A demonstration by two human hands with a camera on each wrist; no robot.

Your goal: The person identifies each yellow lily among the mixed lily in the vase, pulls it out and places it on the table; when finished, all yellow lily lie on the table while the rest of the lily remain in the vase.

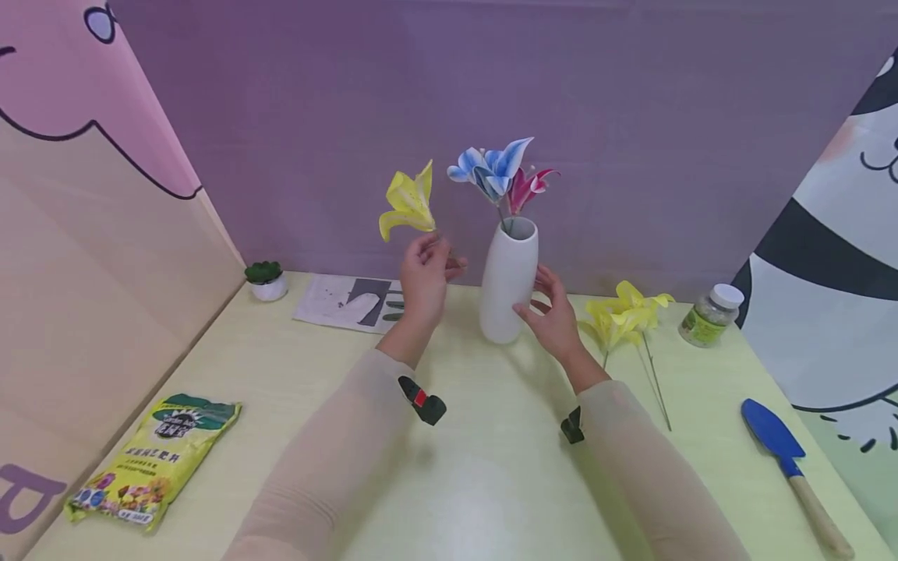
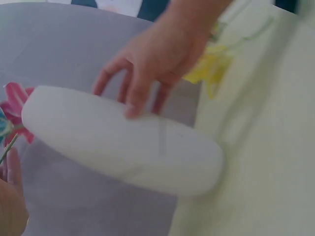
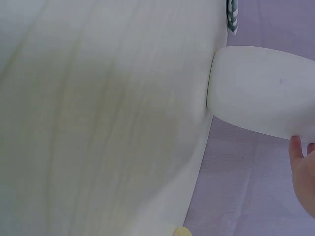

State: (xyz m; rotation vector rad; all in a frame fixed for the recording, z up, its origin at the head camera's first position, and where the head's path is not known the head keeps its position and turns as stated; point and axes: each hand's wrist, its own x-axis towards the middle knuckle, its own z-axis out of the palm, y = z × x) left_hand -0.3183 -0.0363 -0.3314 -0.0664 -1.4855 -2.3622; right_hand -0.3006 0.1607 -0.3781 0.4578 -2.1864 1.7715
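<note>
My left hand (image 1: 425, 279) pinches the stem of a yellow lily (image 1: 408, 204), whose bloom points up and left of the vase. A tall white vase (image 1: 508, 284) stands upright near the table's back edge. My right hand (image 1: 556, 318) steadies it from the right side, thumb on the front and fingers around the side; the left wrist view shows these fingertips against the vase (image 2: 123, 142). Out of the vase's mouth rise a blue-and-white flower (image 1: 493, 167) and a pink lily (image 1: 529, 188). The lower end of the held stem is hard to make out.
Yellow lilies (image 1: 624, 315) with long stems lie right of the vase, near a lidded jar (image 1: 712, 315). A blue trowel (image 1: 775, 432) lies at the right edge. On the left are a yellow bag (image 1: 157, 460), a small potted succulent (image 1: 268, 282) and a printed flat packet (image 1: 344, 302).
</note>
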